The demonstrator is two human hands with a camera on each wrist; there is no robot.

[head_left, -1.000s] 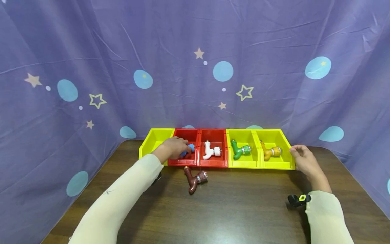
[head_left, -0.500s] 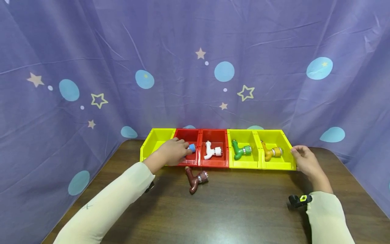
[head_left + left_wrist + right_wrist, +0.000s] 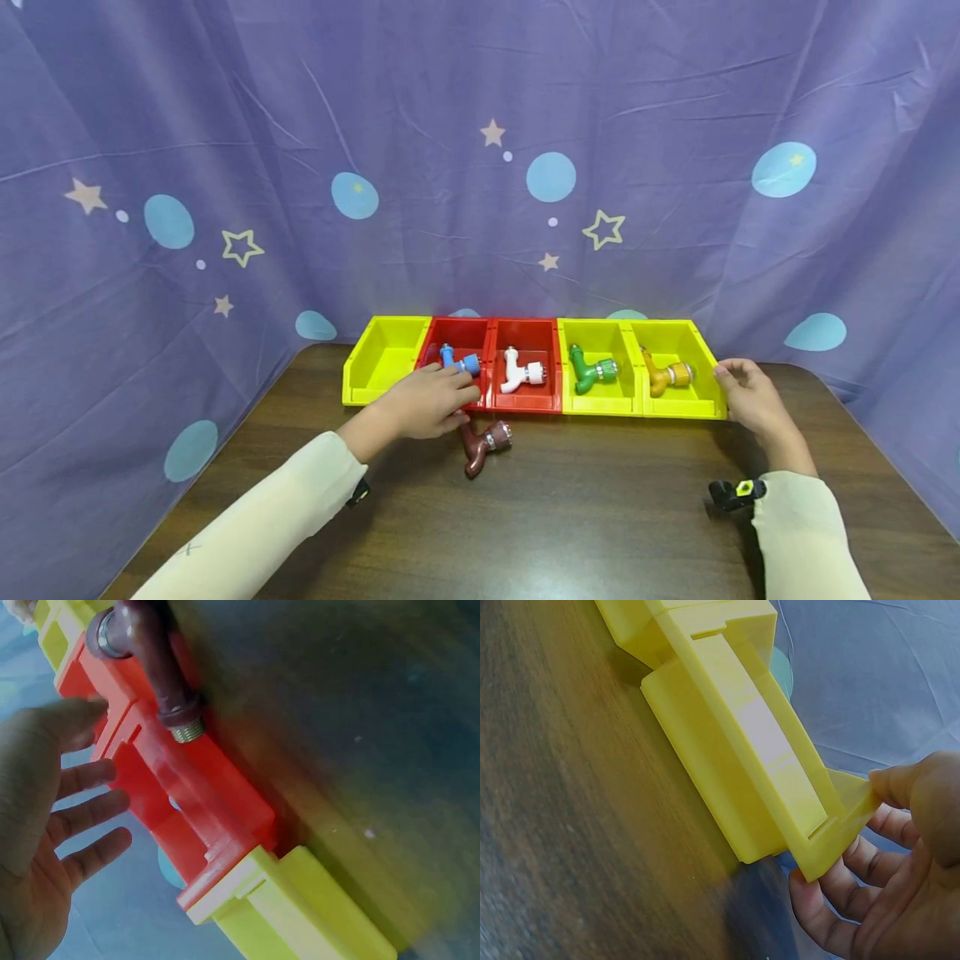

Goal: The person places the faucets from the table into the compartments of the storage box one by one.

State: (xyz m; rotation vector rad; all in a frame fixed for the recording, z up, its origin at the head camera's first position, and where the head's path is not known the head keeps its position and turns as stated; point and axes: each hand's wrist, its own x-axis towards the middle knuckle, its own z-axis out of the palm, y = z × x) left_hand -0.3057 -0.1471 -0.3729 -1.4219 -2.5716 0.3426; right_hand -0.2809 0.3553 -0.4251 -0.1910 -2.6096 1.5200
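Observation:
My left hand [image 3: 427, 402] hovers at the front of the left red bin [image 3: 467, 331], its fingers loosely spread and holding nothing. Inside that bin lies a blue tap [image 3: 469, 364], partly hidden behind the hand. Just under the fingertips, a brown tap [image 3: 480, 450] rests on the table; its threaded end [image 3: 187, 732] shows in the left wrist view. My right hand [image 3: 753, 402] grips the outer side of the rightmost yellow bin [image 3: 686, 407], thumb on the rim and fingers beneath, as the right wrist view shows.
Along the row of joined bins, a white tap [image 3: 519, 372] lies in the other red bin, a green tap [image 3: 591, 372] and an orange tap [image 3: 660, 377] in the two right yellow bins. The leftmost yellow bin [image 3: 390, 342] stands beside them. A curtain [image 3: 480, 208] hangs behind the table [image 3: 570, 517].
My left hand has let go of the blue tap and drawn back out of the red bin, toward the brown tap. The right hand stays on the yellow bin.

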